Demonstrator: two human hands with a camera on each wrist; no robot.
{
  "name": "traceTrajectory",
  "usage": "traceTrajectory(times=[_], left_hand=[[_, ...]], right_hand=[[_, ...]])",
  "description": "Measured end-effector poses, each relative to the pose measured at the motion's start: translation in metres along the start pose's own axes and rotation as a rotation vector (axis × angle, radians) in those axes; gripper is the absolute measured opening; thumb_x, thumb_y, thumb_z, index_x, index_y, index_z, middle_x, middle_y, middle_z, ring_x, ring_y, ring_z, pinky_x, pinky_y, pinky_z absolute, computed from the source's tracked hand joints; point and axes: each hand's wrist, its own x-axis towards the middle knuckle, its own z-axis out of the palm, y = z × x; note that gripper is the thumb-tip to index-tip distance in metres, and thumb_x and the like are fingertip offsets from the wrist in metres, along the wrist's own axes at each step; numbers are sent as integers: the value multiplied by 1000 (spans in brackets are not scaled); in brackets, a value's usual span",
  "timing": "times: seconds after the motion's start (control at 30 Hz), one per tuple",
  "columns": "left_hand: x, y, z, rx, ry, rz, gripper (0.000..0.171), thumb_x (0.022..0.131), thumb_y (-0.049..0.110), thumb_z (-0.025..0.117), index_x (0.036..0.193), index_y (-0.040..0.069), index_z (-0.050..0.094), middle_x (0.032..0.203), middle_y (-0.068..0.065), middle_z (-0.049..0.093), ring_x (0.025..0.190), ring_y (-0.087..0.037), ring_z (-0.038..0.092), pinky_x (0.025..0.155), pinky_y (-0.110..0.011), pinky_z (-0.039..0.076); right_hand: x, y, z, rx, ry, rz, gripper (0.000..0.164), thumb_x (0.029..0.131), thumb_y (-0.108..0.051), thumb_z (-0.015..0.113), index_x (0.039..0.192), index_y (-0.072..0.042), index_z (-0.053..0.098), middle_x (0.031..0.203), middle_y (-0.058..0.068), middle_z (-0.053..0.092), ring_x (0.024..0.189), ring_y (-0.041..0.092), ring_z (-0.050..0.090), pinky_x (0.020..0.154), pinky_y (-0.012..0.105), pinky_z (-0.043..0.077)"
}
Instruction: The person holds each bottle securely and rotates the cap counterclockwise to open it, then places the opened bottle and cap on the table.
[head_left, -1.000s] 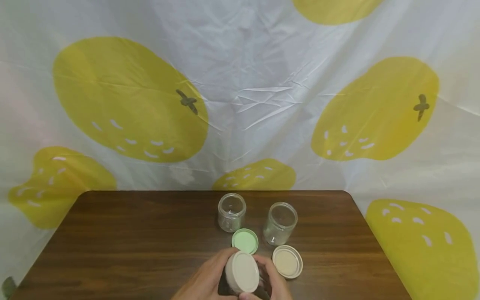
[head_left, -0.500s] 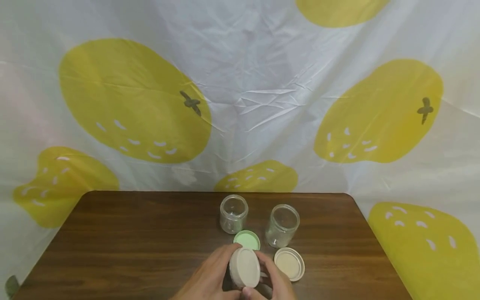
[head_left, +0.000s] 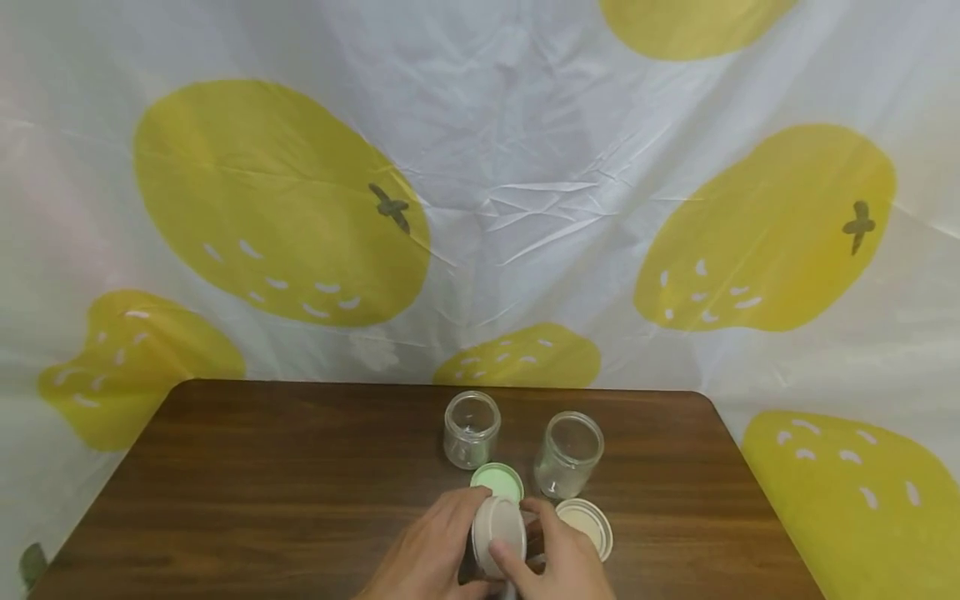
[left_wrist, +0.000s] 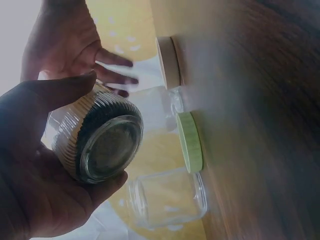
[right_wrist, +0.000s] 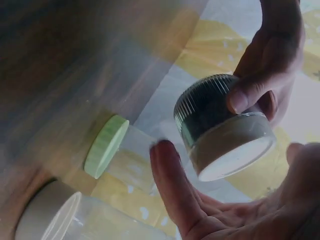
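My left hand (head_left: 429, 540) grips a ribbed glass jar (left_wrist: 107, 131), thumb on one side and fingers on the other. A pale lid (right_wrist: 237, 152) covers the jar's mouth, and dark contents show through the glass. The jar is tilted above the table, its base toward the left wrist camera. My right hand (head_left: 566, 557) is spread around the lid end, its fingers extended; in the right wrist view a gap shows between these fingers and the lid. In the head view its thumb overlaps the lid. Just beyond the hands lies a green lid (head_left: 497, 481).
Two clear open glass jars stand farther back, the left jar (head_left: 471, 437) and the right jar (head_left: 567, 462). A cream lid (head_left: 592, 523) lies right of the hands, partly behind the right one. Behind the brown wooden table (head_left: 262, 483) hangs a fruit-printed cloth (head_left: 525, 167).
The lidded jar has turned in the hands, so its lid looks narrower from above. My right hand has loosened and shifted, with its thumb now across the lid. The head view has moved slightly.
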Motion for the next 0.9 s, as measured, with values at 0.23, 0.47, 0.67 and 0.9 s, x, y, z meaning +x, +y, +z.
traceTrajectory(times=[0.23, 0.47, 0.67, 0.9], left_hand=[[0, 0, 2, 67, 50, 22, 90, 67, 41, 95, 142, 13, 54, 132, 0, 66, 119, -12, 65, 88, -36, 62], [0, 0, 5, 85, 65, 45, 89, 66, 42, 93, 141, 12, 54, 129, 2, 67, 115, -11, 66, 82, -32, 62], [-1, -1, 7, 117, 104, 89, 89, 66, 47, 90, 140, 12, 55, 126, 5, 65, 112, -7, 64, 83, -29, 60], [-2, 1, 7, 122, 102, 86, 84, 71, 50, 86, 139, 10, 56, 123, 5, 64, 109, -4, 61, 78, -25, 59]], right_hand=[[-2, -1, 9, -126, 19, 50, 50, 88, -59, 76, 115, -19, 65, 65, -19, 55, 57, -7, 46, 57, 20, 41], [-3, 0, 15, -123, 100, 48, 47, 83, -58, 81, 108, -22, 64, 62, -17, 49, 54, -6, 41, 54, 19, 37], [-3, 2, 19, -93, 147, 28, 41, 82, -55, 82, 102, -24, 63, 60, -20, 45, 53, -7, 39, 52, 18, 35], [-3, 10, 21, -41, 152, -24, 37, 81, -52, 85, 98, -28, 61, 61, -24, 43, 52, -9, 38, 50, 16, 36]])
